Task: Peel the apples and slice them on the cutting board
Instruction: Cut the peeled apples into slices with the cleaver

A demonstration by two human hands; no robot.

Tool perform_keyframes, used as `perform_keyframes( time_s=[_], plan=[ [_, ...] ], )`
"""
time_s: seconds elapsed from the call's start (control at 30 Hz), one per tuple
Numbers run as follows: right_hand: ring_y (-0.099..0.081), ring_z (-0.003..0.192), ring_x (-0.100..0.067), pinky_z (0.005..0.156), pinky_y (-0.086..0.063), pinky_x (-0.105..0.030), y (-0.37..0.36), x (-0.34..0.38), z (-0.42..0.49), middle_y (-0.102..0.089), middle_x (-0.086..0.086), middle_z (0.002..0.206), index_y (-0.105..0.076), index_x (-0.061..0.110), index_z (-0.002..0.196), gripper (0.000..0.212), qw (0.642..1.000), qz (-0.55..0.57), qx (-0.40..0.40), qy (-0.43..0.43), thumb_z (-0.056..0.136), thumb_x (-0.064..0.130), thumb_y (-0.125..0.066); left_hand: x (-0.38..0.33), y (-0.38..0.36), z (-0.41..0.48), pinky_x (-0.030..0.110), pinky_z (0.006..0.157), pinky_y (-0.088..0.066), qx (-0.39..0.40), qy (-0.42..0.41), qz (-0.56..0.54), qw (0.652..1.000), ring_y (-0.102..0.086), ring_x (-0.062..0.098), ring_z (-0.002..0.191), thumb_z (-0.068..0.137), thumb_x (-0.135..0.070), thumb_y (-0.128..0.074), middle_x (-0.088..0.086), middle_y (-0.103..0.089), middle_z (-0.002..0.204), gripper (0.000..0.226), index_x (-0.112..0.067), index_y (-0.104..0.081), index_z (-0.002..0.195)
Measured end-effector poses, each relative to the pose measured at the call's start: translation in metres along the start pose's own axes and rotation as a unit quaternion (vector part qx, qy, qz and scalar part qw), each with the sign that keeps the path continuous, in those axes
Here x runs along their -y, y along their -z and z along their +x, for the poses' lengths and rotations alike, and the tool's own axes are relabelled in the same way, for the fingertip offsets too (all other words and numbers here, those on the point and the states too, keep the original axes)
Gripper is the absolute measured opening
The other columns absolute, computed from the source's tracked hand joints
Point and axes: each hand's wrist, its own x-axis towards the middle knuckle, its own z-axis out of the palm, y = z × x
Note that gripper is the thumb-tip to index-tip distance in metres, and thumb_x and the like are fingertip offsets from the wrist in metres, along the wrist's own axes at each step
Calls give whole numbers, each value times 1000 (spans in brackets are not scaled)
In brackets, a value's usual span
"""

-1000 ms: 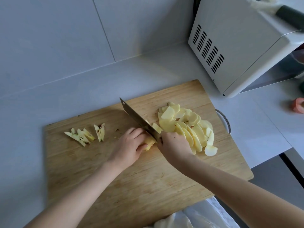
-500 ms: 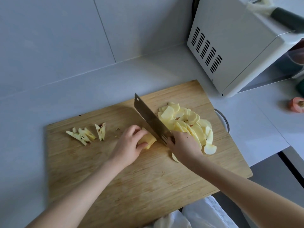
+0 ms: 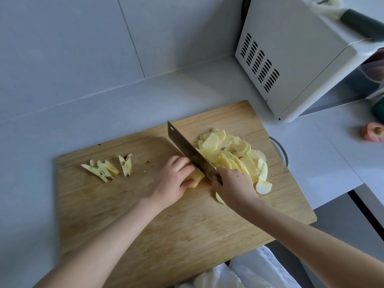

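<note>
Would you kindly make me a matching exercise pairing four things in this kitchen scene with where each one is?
Things: 1 cleaver; 2 apple slices; 3 core pieces; 4 microwave.
Places: A left part of the cutting board; B in the right hand; C on the counter beyond the board; D heaped on the board's right part.
Pairs: 1-B; 2-D; 3-A; 4-C.

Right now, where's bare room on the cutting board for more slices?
Free: near strip of cutting board between the forearms, and the gap between core scraps and left hand. Crowded: right side under slice pile, knife and right hand.
</note>
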Motion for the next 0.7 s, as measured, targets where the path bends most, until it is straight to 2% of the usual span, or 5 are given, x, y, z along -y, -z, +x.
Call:
perform_keyframes(
  time_s=[0.1,0.23,0.4,0.53,0.7],
  plan=[
    [-36,51,-13,45,-25,-25,7,-3,1,-40,3,58,-33,22,60,37,1000,17,0,1,96,24,-42,3,1,3,29,83,-51,12,-22,-13,1000,-55,17,100,65,-10,-84,2,-67,101,32,-9,-73,95],
    [-33,51,-13,47,-26,-26,18,-3,-9,-38,3,55,-33,19,59,38,999,46,-24,8,95,25,-44,10,0,0,31,87,-52,24,-23,-17,999,-55,15,102,70,-12,-82,1,-68,104,30,-11,-73,98],
    [-33,50,-12,48,-29,-27,30,4,-17,-37,4,56,-28,22,60,38,999,-14,-10,41,96,24,-40,11,1,1,34,82,-56,20,-48,18,998,-60,19,97,66,-13,-84,2,-70,99,31,-10,-74,95],
    [-32,49,-11,46,-28,-26,30,8,-16,-37,4,57,-24,23,61,38,997,-58,1,50,97,24,-37,12,-1,-2,31,83,-55,1,-54,7,999,-54,15,99,67,-14,-83,2,-70,100,30,-11,-74,96],
    [-33,50,-11,46,-29,-25,29,10,-10,-38,5,59,-27,22,61,37,997,-69,14,42,96,22,-37,13,-2,-2,28,86,-51,0,-54,12,998,-49,11,102,74,-22,-70,1,-70,102,27,-13,-73,100]
  ],
)
